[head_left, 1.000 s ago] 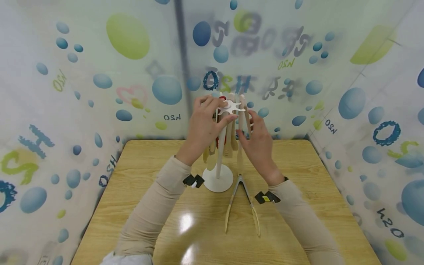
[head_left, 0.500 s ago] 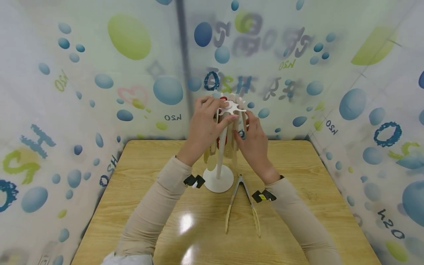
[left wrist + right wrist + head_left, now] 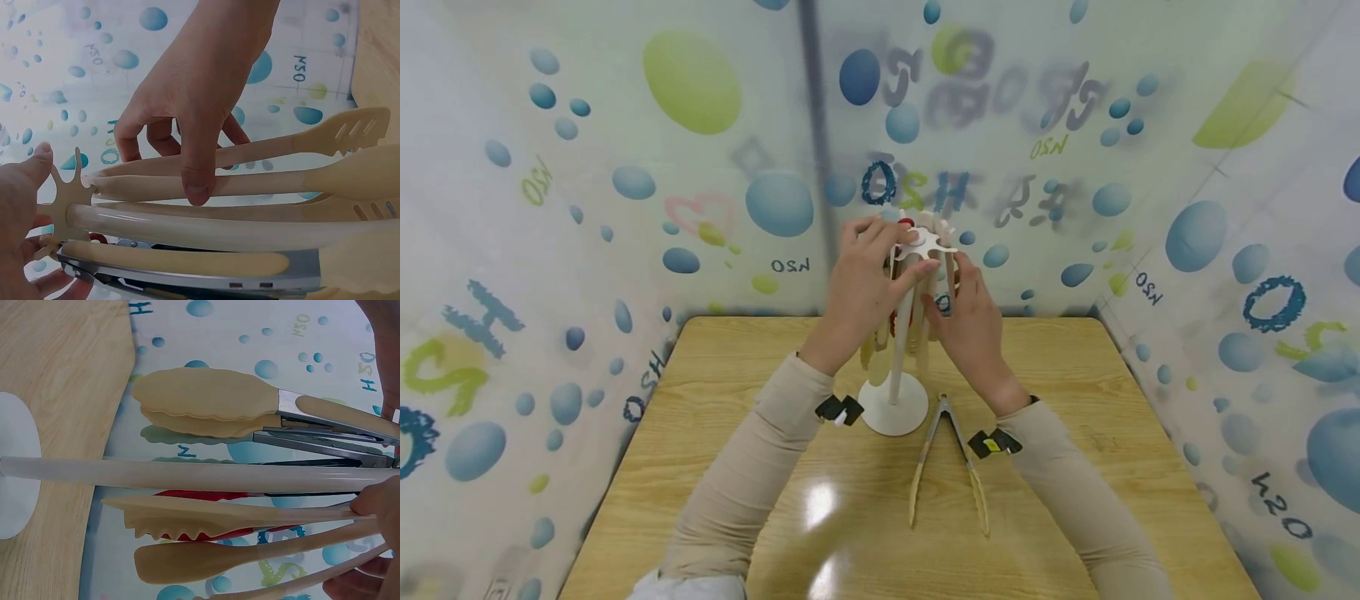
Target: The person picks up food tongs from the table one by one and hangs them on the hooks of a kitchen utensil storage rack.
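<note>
My left hand holds the hooked white top of a utensil stand, thumb on the near side and fingers over it. Just below the hooks on the right, my right hand grips a beige spatula by its handle. In the left wrist view the thumb lies across that handle, and the other fingers are behind the handle of a slotted turner beside it. Beige-tipped tongs and a red utensil hang around the white post.
A round white base carries the stand on the wooden table. Another pair of tongs lies spread in front of it, tips toward me. A wall printed with bubbles rises behind the table.
My right hand has moved left, closer to the post. The handle that stuck up outside the hooks now sits in among them. My left hand has stayed on the stand's top.
</note>
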The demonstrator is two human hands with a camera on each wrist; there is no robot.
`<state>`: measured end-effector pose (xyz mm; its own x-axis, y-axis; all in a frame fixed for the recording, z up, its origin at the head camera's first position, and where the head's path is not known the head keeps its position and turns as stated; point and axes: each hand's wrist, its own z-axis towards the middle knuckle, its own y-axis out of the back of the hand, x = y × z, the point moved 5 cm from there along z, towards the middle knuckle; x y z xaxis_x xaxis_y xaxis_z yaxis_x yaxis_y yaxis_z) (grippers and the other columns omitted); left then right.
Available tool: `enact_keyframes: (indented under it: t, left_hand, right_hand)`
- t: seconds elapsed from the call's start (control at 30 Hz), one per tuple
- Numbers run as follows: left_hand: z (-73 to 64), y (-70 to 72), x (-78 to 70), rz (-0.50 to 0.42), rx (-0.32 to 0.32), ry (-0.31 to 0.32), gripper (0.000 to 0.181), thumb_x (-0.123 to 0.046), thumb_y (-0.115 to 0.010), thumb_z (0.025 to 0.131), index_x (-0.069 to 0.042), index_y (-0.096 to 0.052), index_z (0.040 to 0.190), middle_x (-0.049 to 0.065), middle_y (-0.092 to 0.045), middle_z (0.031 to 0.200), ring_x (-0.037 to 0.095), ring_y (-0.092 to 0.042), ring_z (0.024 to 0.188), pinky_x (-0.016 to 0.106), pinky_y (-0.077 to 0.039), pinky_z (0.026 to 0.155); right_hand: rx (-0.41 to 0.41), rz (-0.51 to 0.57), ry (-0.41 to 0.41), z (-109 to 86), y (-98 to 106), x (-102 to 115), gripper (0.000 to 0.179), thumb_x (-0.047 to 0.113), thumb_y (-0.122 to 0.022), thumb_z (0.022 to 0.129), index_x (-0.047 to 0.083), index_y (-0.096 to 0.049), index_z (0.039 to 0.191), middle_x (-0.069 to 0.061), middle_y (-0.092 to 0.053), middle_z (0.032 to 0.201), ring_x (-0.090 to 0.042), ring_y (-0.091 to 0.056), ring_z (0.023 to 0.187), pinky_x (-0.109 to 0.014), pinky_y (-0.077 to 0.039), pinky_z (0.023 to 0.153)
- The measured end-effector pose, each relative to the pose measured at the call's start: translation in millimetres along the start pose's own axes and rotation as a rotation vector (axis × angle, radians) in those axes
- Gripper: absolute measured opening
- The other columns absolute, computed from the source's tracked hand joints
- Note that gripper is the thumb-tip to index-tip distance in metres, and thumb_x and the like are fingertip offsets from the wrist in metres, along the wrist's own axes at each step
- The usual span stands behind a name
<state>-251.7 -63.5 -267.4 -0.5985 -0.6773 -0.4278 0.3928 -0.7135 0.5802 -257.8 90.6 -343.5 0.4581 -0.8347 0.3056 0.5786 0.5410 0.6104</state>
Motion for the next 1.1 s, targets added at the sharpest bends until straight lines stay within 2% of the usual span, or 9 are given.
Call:
enact_keyframes:
  t: [0.57, 0.73, 0.87, 1.1]
  left_hand:
    - [0.3, -0.5, 0.1, -0.015, 0.001, -0.008, 0.043, -0.046, -0.072, 0.086, -0.013, -0.068, 0.114, 0.005, -0.067, 0.119, 0.028, -0.044, 0.128, 0.041, -0.048, 0.104]
    - [0.3, -1.3, 0.4, -0.019, 0.001, -0.006, 0.043, -0.046, -0.073, 0.086, -0.013, -0.068, 0.113, 0.005, -0.067, 0.118, 0.028, -0.044, 0.128, 0.042, -0.047, 0.105]
    - [0.2, -2.2, 0.0, -0.015, -0.001, -0.013, 0.042, -0.046, -0.072, 0.087, -0.013, -0.068, 0.112, 0.004, -0.067, 0.116, 0.027, -0.044, 0.128, 0.042, -0.047, 0.105]
    - [1.0, -1.8, -0.9, -0.006, -0.001, -0.039, 0.042, -0.045, -0.072, 0.087, -0.011, -0.067, 0.112, 0.006, -0.067, 0.110, 0.029, -0.046, 0.125, 0.043, -0.047, 0.103]
  right_hand:
    - [0.031, 0.013, -0.011, -1.9, -5, -4, 0.074, 0.030, -0.072, 0.090, 0.005, -0.032, 0.146, -0.017, -0.061, 0.108, -0.030, -0.065, 0.084, -0.042, -0.054, 0.057]
    - [0.074, 0.011, -0.020, -2.6, -3, -4, 0.077, 0.032, -0.072, 0.090, 0.005, -0.030, 0.149, -0.018, -0.060, 0.112, -0.030, -0.066, 0.089, -0.042, -0.056, 0.060]
    - [0.108, 0.077, -0.071, -6.4, 3, -8, 0.080, 0.033, -0.073, 0.090, 0.011, -0.028, 0.151, -0.018, -0.059, 0.117, -0.031, -0.065, 0.095, -0.044, -0.057, 0.065]
    - [0.092, 0.172, -0.193, -26.1, 17, -26, 0.082, 0.031, -0.074, 0.089, 0.017, -0.026, 0.154, -0.015, -0.056, 0.126, -0.031, -0.063, 0.101, -0.046, -0.056, 0.072]
